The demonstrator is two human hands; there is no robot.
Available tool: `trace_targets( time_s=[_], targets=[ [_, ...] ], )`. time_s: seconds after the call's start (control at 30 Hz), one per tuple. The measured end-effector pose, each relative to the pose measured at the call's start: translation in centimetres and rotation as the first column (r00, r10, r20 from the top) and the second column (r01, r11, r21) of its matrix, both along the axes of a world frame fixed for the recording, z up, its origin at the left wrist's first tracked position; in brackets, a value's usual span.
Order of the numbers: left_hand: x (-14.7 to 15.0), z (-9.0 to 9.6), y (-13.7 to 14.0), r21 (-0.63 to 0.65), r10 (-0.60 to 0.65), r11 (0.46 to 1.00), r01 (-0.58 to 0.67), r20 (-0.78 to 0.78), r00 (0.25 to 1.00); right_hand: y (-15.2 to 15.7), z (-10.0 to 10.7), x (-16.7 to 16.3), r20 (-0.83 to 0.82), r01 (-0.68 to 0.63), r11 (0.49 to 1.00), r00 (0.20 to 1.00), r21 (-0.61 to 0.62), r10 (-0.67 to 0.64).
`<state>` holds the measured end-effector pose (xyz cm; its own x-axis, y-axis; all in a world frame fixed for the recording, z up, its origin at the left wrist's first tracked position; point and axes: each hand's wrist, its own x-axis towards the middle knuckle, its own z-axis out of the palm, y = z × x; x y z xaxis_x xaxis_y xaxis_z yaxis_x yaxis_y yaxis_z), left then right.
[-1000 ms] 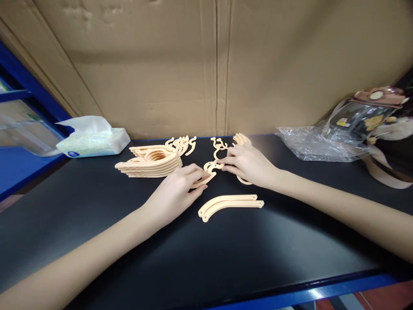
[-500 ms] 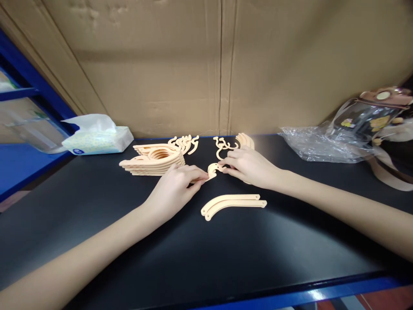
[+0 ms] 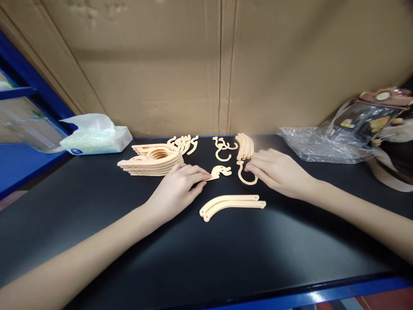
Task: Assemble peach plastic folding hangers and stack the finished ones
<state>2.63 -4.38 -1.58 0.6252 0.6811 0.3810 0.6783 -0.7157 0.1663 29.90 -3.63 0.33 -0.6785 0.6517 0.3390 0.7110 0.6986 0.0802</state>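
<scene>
Between the thumb and fingers of my left hand (image 3: pixel 180 187) is the left end of a cream plastic hanger centrepiece (image 3: pixel 221 172), low over the black table. My right hand (image 3: pixel 277 172) is closed at a cream plastic hanger hook (image 3: pixel 247 181), its fingertips covering the hook's right end. In front of both hands lie two curved cream hanger arms (image 3: pixel 232 204), side by side. A stack of cream hanger pieces (image 3: pixel 151 161) stands just behind my left hand. More hooks (image 3: pixel 223 148) and a bunch of curved arms (image 3: pixel 245 146) lie farther back.
Several small curved cream pieces (image 3: pixel 185 143) lie behind the stack. A tissue pack (image 3: pixel 97 140) sits at the left. On the right are a crumpled clear plastic bag (image 3: pixel 329 144) and a clear bottle with a strap (image 3: pixel 371 114). A cardboard wall (image 3: pixel 155 69) closes off the table's back.
My right hand has left the centrepiece and moved right to the hook, which now shows more fully. My left hand keeps hold of the centrepiece.
</scene>
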Motion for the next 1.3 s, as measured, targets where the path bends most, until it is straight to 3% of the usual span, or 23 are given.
trace_targets(
  time_s=[0.2,0.37,0.5,0.6,0.73,1.0,1.17,1.3],
  targets=[
    [0.4,0.4,-0.3,0.018,0.003,1.0,-0.004,0.049,0.999,0.4,-0.4,1.4,-0.023,-0.007,0.999,1.0,-0.034,0.006],
    [1.4,1.8,-1.3,-0.108,-0.039,0.993,0.044,0.052,0.998,1.5,-1.2,1.6,0.026,-0.052,0.996,0.998,0.073,0.05],
    [2.8,3.0,-2.0,-0.203,-0.032,0.979,0.027,-0.022,0.999,1.9,-1.8,1.9,0.041,-0.097,0.993,0.995,0.061,0.095],
    [3.3,3.5,-2.3,-0.25,-0.113,0.962,0.108,-0.007,0.994,2.1,-2.0,2.2,0.042,-0.113,0.992,0.993,0.061,0.111],
    [2.8,3.7,-2.4,-0.303,-0.239,0.926,0.224,-0.012,0.971,2.1,-2.1,2.5,0.02,-0.119,0.992,0.993,0.032,0.118],
    [1.6,3.4,-2.0,-0.296,-0.25,0.935,0.195,-0.161,0.955,2.2,-2.1,2.6,0.101,-0.098,0.986,0.991,0.133,0.085],
    [1.8,2.9,-2.2,-0.232,-0.268,0.947,0.224,-0.18,0.946,2.1,-1.9,2.6,0.001,-0.098,0.995,0.995,-0.035,0.098],
    [2.3,2.3,-2.4,-0.146,-0.249,0.964,0.22,-0.224,0.942,1.9,-1.7,2.1,-0.312,-0.147,0.953,0.948,-0.264,0.06]
  ],
)
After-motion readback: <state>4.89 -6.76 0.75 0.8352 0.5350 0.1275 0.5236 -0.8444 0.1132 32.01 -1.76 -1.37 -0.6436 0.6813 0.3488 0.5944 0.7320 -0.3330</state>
